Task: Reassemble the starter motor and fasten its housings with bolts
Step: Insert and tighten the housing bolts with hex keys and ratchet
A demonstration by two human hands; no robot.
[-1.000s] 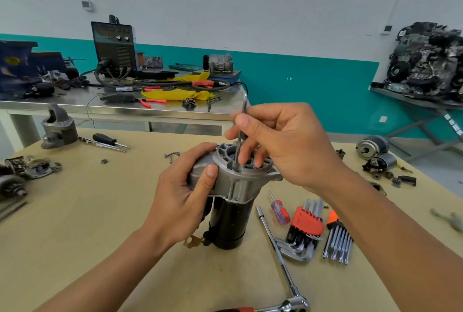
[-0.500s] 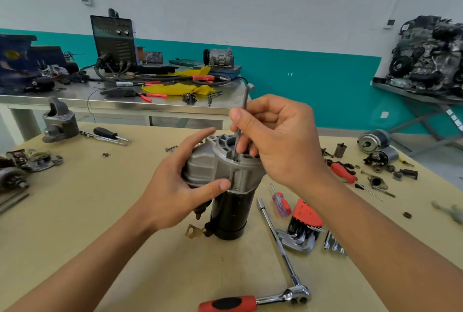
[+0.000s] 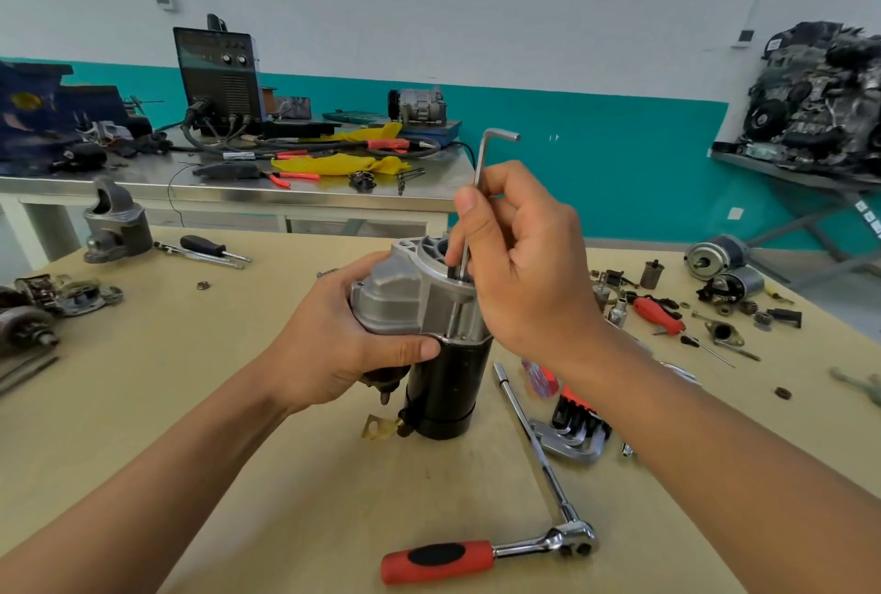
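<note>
The starter motor [image 3: 443, 383] stands upright mid-tabletop [image 3: 190, 402], black body down and silver housing [image 3: 405, 302] on top. Bare tabletop lies left and near, while a ratchet [image 3: 476, 555] and a hex key set [image 3: 577, 426] crowd its right. The left hand [image 3: 329, 345] curls its fingers [image 3: 414, 350] round the housing. The right hand [image 3: 529, 269] pinches an upright hex key [image 3: 481, 164], tip down at the housing's right edge.

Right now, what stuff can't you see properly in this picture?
Head view only:
- Tip of the hex key and what it turns: sunk in the starter motor housing, behind the right hand.
- Hex key set: mostly under the right forearm.
- Engine: cut by the right edge.
- Welder dial labels: too small.
</note>
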